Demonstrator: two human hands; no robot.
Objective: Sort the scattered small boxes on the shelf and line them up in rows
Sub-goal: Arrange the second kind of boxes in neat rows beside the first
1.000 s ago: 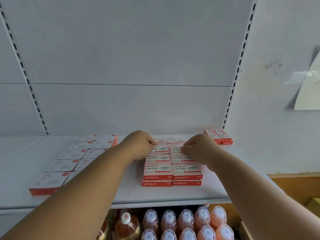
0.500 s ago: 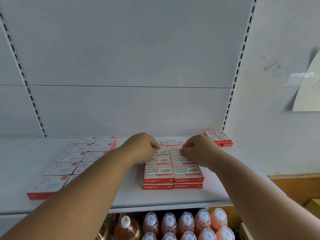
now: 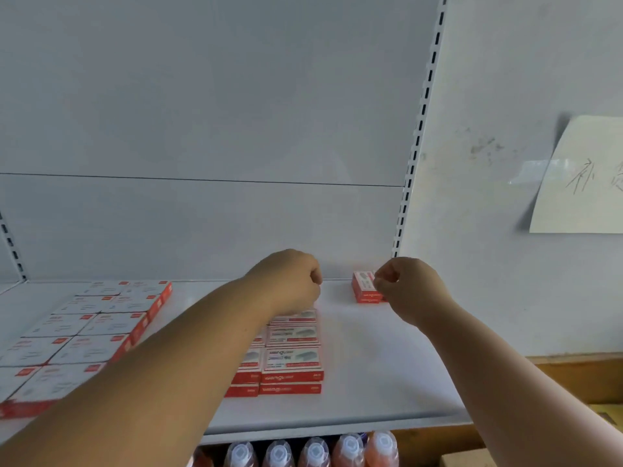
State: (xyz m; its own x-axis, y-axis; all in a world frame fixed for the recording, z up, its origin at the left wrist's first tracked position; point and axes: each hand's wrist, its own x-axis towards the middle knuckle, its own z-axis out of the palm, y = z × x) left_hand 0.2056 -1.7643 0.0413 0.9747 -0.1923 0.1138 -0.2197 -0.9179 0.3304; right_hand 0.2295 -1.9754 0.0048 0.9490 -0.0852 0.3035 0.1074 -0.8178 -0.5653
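We see the left hand [image 3: 290, 281] curled into a fist, holding nothing, above the stacked red-and-white cardboard boxes [image 3: 291, 357] on the white metal shelf [image 3: 371, 365]. The right hand [image 3: 409, 289], fingers curled, reaches the far red box [image 3: 364, 287]; whether it grips, we cannot tell.

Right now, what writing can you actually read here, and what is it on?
"wengu": red front edge of the front box in the middle stack.
Handwritten characters on the paper taped to the wall: cut off, not readable.
Print on the white-topped boxes at left: too blurred.
Bottle caps: no text legible.
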